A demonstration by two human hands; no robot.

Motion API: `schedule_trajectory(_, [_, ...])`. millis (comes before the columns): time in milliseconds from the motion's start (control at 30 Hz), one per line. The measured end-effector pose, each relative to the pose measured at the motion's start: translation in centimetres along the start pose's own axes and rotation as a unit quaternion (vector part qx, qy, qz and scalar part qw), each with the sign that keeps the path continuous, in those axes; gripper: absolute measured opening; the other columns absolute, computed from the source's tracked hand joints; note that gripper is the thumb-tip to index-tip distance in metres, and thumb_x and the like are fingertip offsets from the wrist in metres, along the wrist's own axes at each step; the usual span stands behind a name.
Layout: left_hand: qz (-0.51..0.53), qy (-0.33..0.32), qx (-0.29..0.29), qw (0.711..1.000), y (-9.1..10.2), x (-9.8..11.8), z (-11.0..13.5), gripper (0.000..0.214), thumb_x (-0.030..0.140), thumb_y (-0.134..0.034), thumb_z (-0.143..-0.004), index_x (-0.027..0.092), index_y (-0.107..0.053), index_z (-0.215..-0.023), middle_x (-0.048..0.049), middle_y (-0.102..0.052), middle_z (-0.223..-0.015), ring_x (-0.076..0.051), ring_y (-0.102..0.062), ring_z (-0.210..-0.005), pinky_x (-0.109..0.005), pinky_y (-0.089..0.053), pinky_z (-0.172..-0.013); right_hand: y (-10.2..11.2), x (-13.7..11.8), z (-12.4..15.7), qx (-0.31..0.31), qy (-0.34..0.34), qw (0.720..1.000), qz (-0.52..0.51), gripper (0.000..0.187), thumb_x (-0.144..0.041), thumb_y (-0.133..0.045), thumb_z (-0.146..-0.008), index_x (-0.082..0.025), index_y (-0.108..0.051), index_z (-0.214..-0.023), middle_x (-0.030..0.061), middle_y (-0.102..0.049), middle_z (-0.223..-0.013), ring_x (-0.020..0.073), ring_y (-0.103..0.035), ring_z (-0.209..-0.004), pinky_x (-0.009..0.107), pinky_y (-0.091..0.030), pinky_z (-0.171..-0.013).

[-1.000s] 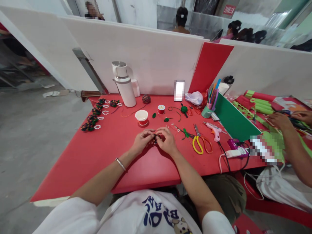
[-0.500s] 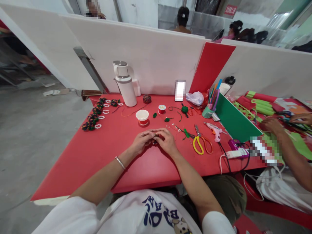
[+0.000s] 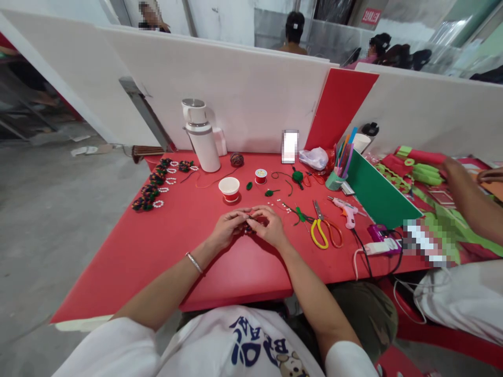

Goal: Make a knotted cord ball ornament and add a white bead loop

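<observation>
My left hand point(image 3: 228, 229) and my right hand point(image 3: 269, 226) meet over the red table, fingertips pinched together. Between them is a small dark yarn piece point(image 3: 248, 229), mostly hidden by the fingers. Just beyond the hands stands a white paper cup point(image 3: 229, 186) with a red lower part. White beads point(image 3: 284, 206) lie scattered to the right, beside a green yarn winder point(image 3: 301, 214). Scissors point(image 3: 319, 230) with a yellow and an orange handle rest to the right of my right hand. Dark multicoloured yarn ornaments with white bead loops point(image 3: 150, 189) lie in a row at the left.
A white thermos point(image 3: 203, 144), a yarn ball point(image 3: 237, 159) and a thread spool point(image 3: 260, 176) stand toward the back. On the right are a pink glue gun point(image 3: 348, 210), a pen holder point(image 3: 336, 179) and a green divider point(image 3: 379, 188). A co-worker's arm point(image 3: 473, 193) is beyond it.
My fingers have shifted slightly around the yarn piece, and a little more of it shows. The co-worker's arm at the right has moved farther back over the green material.
</observation>
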State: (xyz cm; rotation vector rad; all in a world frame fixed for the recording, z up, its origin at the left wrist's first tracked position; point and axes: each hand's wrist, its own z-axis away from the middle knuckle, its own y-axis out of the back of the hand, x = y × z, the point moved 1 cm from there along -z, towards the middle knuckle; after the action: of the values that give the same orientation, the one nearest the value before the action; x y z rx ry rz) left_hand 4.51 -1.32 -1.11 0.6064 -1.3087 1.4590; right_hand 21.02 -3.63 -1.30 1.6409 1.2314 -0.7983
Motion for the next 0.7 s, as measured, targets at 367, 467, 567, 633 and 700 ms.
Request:
schedule_trajectory(367, [0.008,-0.001,0.027,1.0,-0.11,0.01,-0.1,0.042,0.034,-0.096,-0.054,0.012,-0.078,-0.085,0.0049,-0.052,-0.054,-0.003,-0.035,-0.042,-0.016,-0.019,-0.039,0.18,0.44,-0.31,-0.028,-0.057,0.992,-0.109,0.012,-0.032,-0.073,-0.082,-0.022,-0.076,-0.078,0.0072,-0.075,-0.106,0.0201,-0.07,-0.097,0.034,-0.056,-0.088])
schedule_trajectory(467, [0.004,-0.006,0.027,1.0,0.01,-0.13,-0.21,0.042,0.036,-0.096,-0.054,0.012,-0.078,-0.084,0.0028,-0.056,-0.058,-0.003,-0.036,-0.042,-0.017,-0.02,-0.039,0.36,0.31,-0.34,-0.036,-0.14,0.966,-0.213,0.017,-0.037,-0.074,-0.08,-0.021,-0.074,-0.078,0.0046,-0.075,-0.103,0.014,-0.064,-0.075,0.027,-0.053,-0.067])
schedule_trajectory(567, [-0.003,-0.014,0.021,1.0,0.09,-0.25,-0.25,0.041,0.037,-0.095,-0.056,0.012,-0.078,-0.083,0.0014,-0.059,-0.06,-0.003,-0.037,-0.043,-0.017,-0.021,-0.039,0.5,0.24,-0.39,-0.032,-0.203,0.934,-0.292,0.022,-0.041,-0.076,-0.078,-0.02,-0.073,-0.078,0.0023,-0.074,-0.09,0.0092,-0.054,-0.059,0.021,-0.042,-0.049])
schedule_trajectory(633, [-0.005,-0.022,0.013,1.0,0.09,-0.31,-0.2,0.04,0.038,-0.096,-0.057,0.012,-0.078,-0.081,0.0007,-0.06,-0.061,-0.003,-0.037,-0.043,-0.018,-0.021,-0.039,0.52,0.16,-0.42,-0.033,-0.217,0.916,-0.335,0.026,-0.045,-0.078,-0.076,-0.02,-0.07,-0.075,0.0023,-0.074,-0.086,0.0098,-0.056,-0.059,0.019,-0.041,-0.045])
schedule_trajectory(700, [-0.006,-0.027,0.008,1.0,0.05,-0.34,-0.11,0.041,0.039,-0.096,-0.057,0.011,-0.078,-0.082,-0.0013,-0.064,-0.066,-0.003,-0.037,-0.043,-0.019,-0.024,-0.04,0.49,0.13,-0.47,-0.043,-0.223,0.901,-0.369,0.032,-0.049,-0.081,-0.074,-0.021,-0.067,-0.075,0.0031,-0.075,-0.088,0.012,-0.062,-0.064,0.018,-0.044,-0.044])
